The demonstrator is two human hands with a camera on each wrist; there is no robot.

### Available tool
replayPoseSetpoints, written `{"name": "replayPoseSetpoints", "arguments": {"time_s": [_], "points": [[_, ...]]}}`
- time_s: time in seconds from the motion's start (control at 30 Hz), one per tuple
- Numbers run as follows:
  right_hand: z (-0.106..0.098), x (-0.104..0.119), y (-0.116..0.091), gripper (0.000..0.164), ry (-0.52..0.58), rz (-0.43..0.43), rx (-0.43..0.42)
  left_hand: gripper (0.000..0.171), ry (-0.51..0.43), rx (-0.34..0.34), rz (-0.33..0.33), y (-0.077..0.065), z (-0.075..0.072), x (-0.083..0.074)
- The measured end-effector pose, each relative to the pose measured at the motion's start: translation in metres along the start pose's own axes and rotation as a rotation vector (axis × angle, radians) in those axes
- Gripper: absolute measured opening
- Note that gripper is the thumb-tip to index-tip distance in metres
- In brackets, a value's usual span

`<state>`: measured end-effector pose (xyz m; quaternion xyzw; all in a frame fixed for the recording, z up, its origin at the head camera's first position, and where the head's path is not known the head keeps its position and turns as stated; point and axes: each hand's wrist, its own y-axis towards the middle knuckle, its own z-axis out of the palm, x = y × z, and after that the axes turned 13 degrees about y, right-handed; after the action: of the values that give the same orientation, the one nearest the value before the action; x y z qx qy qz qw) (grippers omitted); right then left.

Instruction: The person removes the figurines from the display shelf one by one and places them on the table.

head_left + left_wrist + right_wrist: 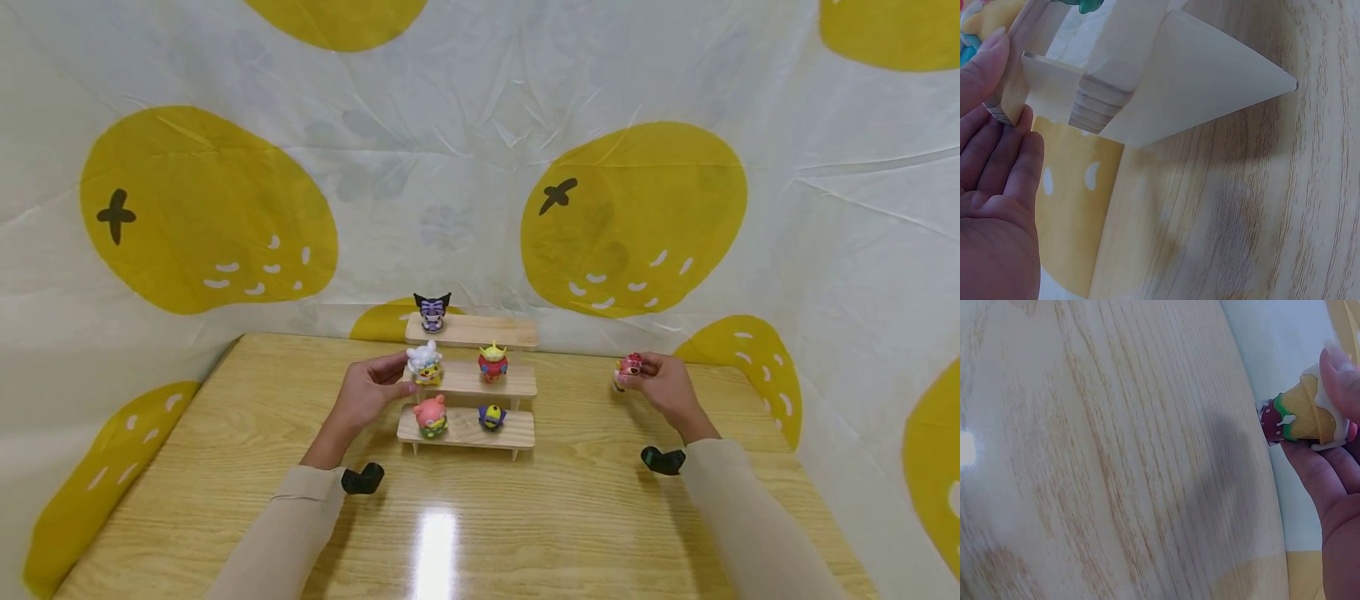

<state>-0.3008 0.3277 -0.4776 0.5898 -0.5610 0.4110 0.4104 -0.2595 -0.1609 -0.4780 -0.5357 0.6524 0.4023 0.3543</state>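
Note:
A three-tier wooden display stand (480, 427) is in the middle of the head view. My left hand (365, 392) is at the left end of its middle tier; in the left wrist view the thumb and fingers pinch that board (1017, 59). Right beside the thumb stands a white-and-yellow figurine (425, 364). Off to the right, my right hand (667, 387) holds a small red-topped figurine (627, 367) above the table. The right wrist view shows its waffle-patterned body (1310, 412), with white icing and a green and dark red end, between thumb and fingers.
On the stand are also a black-and-purple figurine (432, 313) on top, a red one with a yellow-green head (492, 363), a pink one (431, 415) and a small blue-and-yellow one (492, 417). Behind the wood-grain table (585, 517) hangs a fruit-print cloth (450, 208).

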Motion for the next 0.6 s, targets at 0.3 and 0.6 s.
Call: {"name": "replayPoseSetpoints", "arguments": {"time_s": [0.3,0.6], "points": [[-0.0002,-0.0022,-0.0008,0.048,0.012,-0.002,-0.001,0.055,-0.001,-0.002,-0.003,-0.0006,0.0000,-0.0008],[0.0018,-0.0036,-0.0001,0.050,0.002,-0.002,-0.011,0.054,-0.003,0.001,-0.003,-0.0005,0.0002,-0.0002]]}}
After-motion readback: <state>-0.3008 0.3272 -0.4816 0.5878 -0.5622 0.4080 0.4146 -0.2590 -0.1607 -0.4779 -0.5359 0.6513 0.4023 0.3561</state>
